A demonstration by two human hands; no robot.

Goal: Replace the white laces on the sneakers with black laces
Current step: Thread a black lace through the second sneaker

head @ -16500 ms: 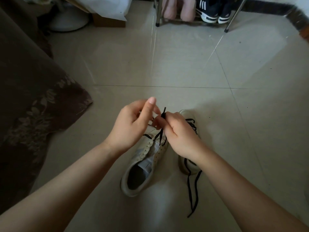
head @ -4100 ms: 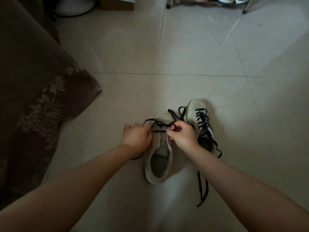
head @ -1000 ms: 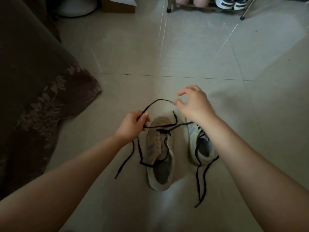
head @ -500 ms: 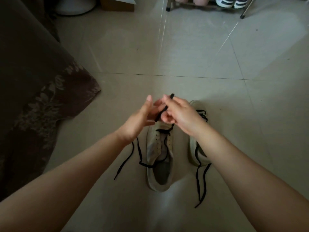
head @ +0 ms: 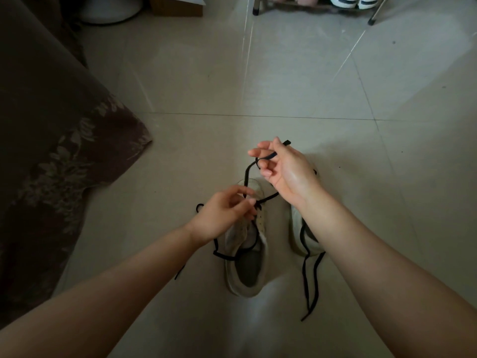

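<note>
Head view looks down on the black lace (head: 248, 174) being threaded into the left sneaker (head: 249, 257), which lies on the tiled floor (head: 284, 81) with its toe far and its heel opening near, so its long axis runs near-to-far, tilted a little to the left at the toe. The lace crosses the far eyelets only; slack loops trail over the near tongue and off the shoe's left side onto the floor.

The left hand (head: 222, 215) has its fingers curled, pinching the lace right at the eyelets near the toe. The right hand (head: 286, 169) is raised above and beyond the shoe, its thumb and fingers pinching the lace close to its free tip, which pokes out to the far right, while the other fingers are loosely spread. Between the two hands the lace rises in a slack curve.

I judge the step in hand to be drawing one end through a low eyelet. Next, the slack should be pulled snug and the tip aimed into the following eyelet on the opposite side, with the left hand steadying the eyelet row.

Just beside it on the right lies the right sneaker (head: 299, 236), mostly hidden by the right forearm, with black lace ends (head: 309, 288) trailing near. A dark patterned fabric (head: 64, 156) fills the left edge, and a shoe rack (head: 317, 6) stands far off.
</note>
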